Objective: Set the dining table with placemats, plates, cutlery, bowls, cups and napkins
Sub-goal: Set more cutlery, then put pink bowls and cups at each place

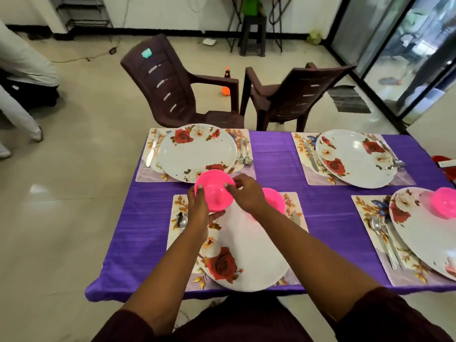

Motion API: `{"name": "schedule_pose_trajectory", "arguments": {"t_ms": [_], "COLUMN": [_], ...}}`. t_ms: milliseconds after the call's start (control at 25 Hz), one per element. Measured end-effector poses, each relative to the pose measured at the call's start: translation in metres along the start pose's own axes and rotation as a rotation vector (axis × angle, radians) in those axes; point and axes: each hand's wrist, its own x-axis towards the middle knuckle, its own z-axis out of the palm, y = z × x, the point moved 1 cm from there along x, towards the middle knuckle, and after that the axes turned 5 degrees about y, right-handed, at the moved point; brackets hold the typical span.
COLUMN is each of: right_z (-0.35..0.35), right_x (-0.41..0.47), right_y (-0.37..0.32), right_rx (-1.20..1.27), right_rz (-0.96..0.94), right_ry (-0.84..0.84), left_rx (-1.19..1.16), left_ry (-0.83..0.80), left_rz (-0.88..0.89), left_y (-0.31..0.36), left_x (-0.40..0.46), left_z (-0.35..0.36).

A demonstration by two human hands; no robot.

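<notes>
The pink bowl (214, 189) sits in the air between both hands, above the gap that separates the near plate (246, 253) from the far left plate (197, 151). The left hand (198, 211) cups it from below and on its left side, thumb hooked over the rim and fingers curled beneath the base. The right hand (246, 193) pinches the rim on the bowl's right side, thumb and fingertips closed on the edge. The bowl's mouth tilts somewhat toward the camera, so it is not level.

Just beyond the fingertips, straight ahead, lies the far left plate, which carries no bowl. That is probably where this one goes, and the move would be a short push forward and down, away from the body. Both hands look about equally near to that plate; the left, being under the base, seems better placed to carry the weight and set the bowl flat.

Behind the right hand, partly hidden by the wrist, a second pink bowl (274, 199) rests on the near plate. A third bowl (443, 202) stands on the plate (424, 238) far off to the right of the fingers. The far right plate (355, 157) has none. Knives, forks and spoons lie beside the plates on flowered placemats (276, 282) over a purple tablecloth (276, 164).
</notes>
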Motion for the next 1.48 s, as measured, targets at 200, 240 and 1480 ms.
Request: {"name": "schedule_pose_trajectory", "arguments": {"t_ms": [200,240,1480], "right_z": [0.026,0.032,0.360], "right_x": [0.003,0.003,0.037], "right_y": [-0.022,-0.028,-0.245], "right_rx": [-0.153,-0.167,0.015], "right_rz": [-0.101,-0.121,0.105], "right_ry": [-0.042,-0.064,0.184], "left_rx": [0.014,-0.006,0.195], "left_ry": [0.002,-0.002,-0.266], "left_rz": [0.028,0.029,-0.015], "left_y": [0.019,0.022,0.190], "left_x": [-0.010,-0.012,0.202], "left_z": [-0.034,-0.043,-0.355]}}
